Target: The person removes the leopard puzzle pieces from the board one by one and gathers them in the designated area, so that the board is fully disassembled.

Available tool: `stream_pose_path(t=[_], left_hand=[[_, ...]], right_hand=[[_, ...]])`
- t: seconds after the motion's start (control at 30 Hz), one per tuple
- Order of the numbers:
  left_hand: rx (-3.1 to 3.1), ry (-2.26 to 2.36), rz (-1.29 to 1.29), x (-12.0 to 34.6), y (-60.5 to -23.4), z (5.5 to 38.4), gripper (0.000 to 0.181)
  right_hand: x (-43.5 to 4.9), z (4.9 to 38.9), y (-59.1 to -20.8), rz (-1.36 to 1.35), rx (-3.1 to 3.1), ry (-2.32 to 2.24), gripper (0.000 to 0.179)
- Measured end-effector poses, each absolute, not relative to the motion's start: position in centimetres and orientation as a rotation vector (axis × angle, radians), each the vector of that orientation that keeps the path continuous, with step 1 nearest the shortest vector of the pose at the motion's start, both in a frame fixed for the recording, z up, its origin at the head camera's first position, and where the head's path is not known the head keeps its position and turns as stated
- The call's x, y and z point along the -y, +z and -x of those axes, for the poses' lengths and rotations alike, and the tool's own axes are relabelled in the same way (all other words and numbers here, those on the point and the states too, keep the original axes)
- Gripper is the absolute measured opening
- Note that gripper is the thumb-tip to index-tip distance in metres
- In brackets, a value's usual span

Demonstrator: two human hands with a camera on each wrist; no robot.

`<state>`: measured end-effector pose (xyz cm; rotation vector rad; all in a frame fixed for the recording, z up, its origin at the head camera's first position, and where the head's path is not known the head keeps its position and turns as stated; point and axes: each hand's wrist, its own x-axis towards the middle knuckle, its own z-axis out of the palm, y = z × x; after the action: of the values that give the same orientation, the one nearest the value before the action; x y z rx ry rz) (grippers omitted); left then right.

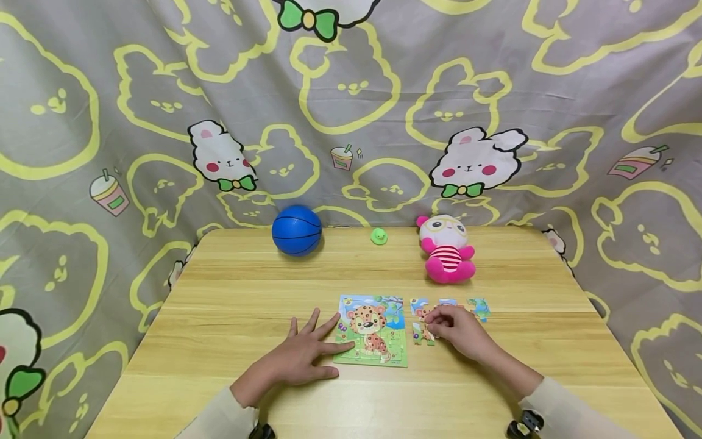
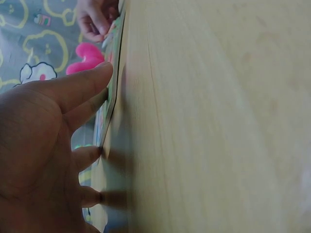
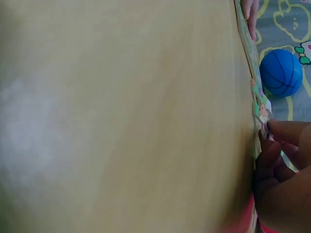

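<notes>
A square jigsaw puzzle [image 1: 378, 361] with a spotted leopard picture lies flat on the table. My left hand [image 1: 301, 356] is spread beside it, palm down, with fingertips on its left edge; in the left wrist view the straight fingers [image 2: 87, 80] reach along the board's side. To the right of the board, my right hand [image 1: 463, 332] pinches a puzzle piece [image 3: 265, 127] between thumb and fingertips, low over a cluster of loose pieces [image 1: 419, 303]. The hand hides part of that cluster. A blue-green piece [image 1: 480, 308] lies just beyond the right hand.
Along the back of the wooden table [image 1: 219, 341] stand a blue ball [image 1: 297, 230], a small green duck [image 1: 379, 236] and a pink plush toy [image 1: 446, 250]. A patterned grey curtain [image 1: 263, 91] hangs behind and at both sides.
</notes>
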<state>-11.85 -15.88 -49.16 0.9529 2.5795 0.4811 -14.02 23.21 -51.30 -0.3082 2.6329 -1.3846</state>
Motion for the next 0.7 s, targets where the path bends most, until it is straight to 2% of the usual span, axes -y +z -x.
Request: stream_pose_path(t=[0.7], left_hand=[[-2.578,0.487,-0.95,15.83,-49.08,11.88,0.054]], right_hand=[[-23.46,14.15,-52.0,0.321,-2.646,-1.376,0.005]])
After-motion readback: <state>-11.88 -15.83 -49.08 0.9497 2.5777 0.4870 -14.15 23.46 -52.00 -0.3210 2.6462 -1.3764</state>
